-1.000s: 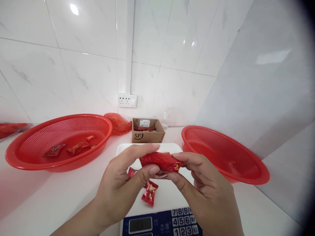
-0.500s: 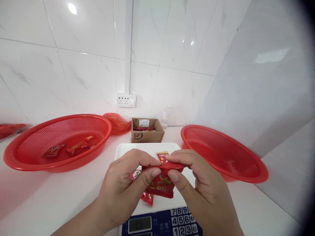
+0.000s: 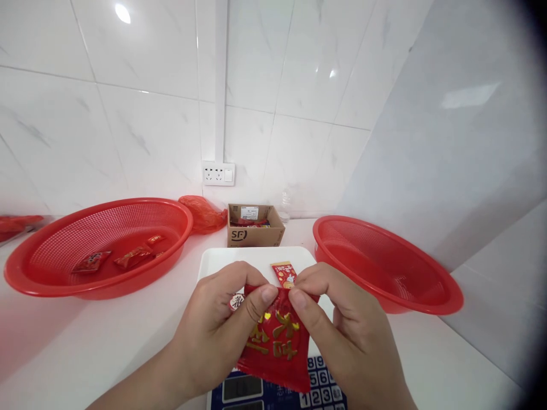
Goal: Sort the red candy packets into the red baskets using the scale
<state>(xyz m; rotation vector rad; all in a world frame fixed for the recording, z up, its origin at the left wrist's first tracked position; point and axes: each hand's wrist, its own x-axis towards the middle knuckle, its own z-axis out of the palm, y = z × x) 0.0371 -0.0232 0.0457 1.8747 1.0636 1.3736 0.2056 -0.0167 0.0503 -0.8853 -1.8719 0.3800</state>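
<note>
Between my two hands hangs a red snack packet (image 3: 277, 341) with gold characters and a crimped lower edge. My left hand (image 3: 217, 324) pinches its top edge between thumb and forefinger on the left. Close beside it, my right hand (image 3: 346, 324) pinches the same edge on the right. Behind the packet is a white weighing scale (image 3: 256, 259) with a blue keypad panel (image 3: 314, 393) and a display (image 3: 243, 388). A small red-and-cream packet (image 3: 284, 274) lies on the scale plate, and another packet (image 3: 236, 302) is mostly hidden by my left hand.
A red plastic basket (image 3: 128, 205) holding several packets stands at left, another red basket (image 3: 384, 233) at right. Behind the scale are an open cardboard box (image 3: 256, 235) with packets inside, a red plastic bag (image 3: 203, 215) and a clear bottle (image 3: 285, 205). A tiled wall (image 3: 141, 136) closes the back.
The held packet has swung down from a tilted position, so its gold-lettered front now faces me and covers part of the keypad panel. Both hands still pinch its top edge.
</note>
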